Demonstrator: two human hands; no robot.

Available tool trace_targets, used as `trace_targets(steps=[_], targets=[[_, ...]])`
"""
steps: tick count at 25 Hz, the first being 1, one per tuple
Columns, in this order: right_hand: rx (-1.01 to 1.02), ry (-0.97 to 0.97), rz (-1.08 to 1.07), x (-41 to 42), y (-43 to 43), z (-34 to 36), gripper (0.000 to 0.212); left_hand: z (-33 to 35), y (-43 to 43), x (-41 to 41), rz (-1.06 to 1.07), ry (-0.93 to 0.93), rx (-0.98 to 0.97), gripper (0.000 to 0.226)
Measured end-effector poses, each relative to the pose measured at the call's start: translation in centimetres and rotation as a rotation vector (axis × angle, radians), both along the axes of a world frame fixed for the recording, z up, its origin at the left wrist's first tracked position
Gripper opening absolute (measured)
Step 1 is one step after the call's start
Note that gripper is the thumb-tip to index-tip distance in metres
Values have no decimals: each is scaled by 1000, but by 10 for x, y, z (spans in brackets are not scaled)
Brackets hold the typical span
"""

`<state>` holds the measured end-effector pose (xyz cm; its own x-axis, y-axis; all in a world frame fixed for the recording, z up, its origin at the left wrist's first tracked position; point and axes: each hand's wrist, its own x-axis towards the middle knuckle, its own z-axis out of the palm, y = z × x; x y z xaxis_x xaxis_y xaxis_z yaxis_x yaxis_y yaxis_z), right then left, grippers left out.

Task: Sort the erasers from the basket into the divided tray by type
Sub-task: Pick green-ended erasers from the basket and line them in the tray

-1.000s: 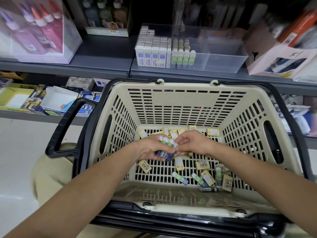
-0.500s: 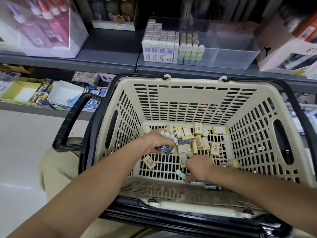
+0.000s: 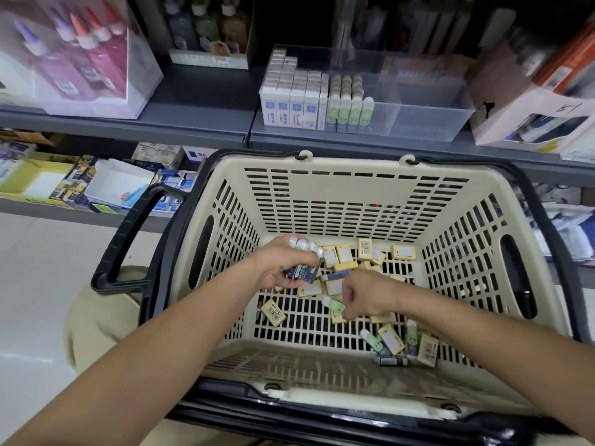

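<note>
Left hand (image 3: 285, 268) clenches a bundle of green-and-white stick erasers (image 3: 304, 274); right hand (image 3: 370, 300) pinches a single green eraser (image 3: 335, 306) mid beige slotted plastic basket (image 3: 354, 164). Risk: the overfull bundle slips at handover, well short of the clear divided tray (image 3: 425, 115) on the far shelf.

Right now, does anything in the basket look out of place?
Nothing damaged. Yellow erasers lie jumbled at all angles on the basket floor, with green erasers mixed in at the near right. One small dark item by the near wall stands out; I cannot tell what it is.
</note>
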<state>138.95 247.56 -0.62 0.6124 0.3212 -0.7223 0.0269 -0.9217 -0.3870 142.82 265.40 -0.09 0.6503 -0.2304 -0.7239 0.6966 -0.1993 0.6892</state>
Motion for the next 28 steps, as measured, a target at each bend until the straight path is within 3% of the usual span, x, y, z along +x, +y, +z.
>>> trace_targets(steps=[2,9,14,17,19,21,23,28], targets=[[146,-26,-134,11,-7,20,29,13,0,4,-18,-87,-15,30],[432,-260,-396,40,-35,61,12,70,-7,26,-125,-438,-3,29],[658,-478,-540,77,-47,97,21,99,-18,63,1,-563,-98,31],[702,-599,-560,104,-51,118,14,107,-20,89,50,-630,-106,32],[616,-771,-541,131,-54,134,9,109,-18,108,84,-694,-73,30],[381,-1007,-496,160,-57,147,8,108,-18,123,114,-728,-53,29],[114,-1118,-432,184,-56,157,12,105,-18,133,139,-722,-51,31],[14,-885,-295,212,-38,150,16,91,-23,141,107,-710,-53,31]])
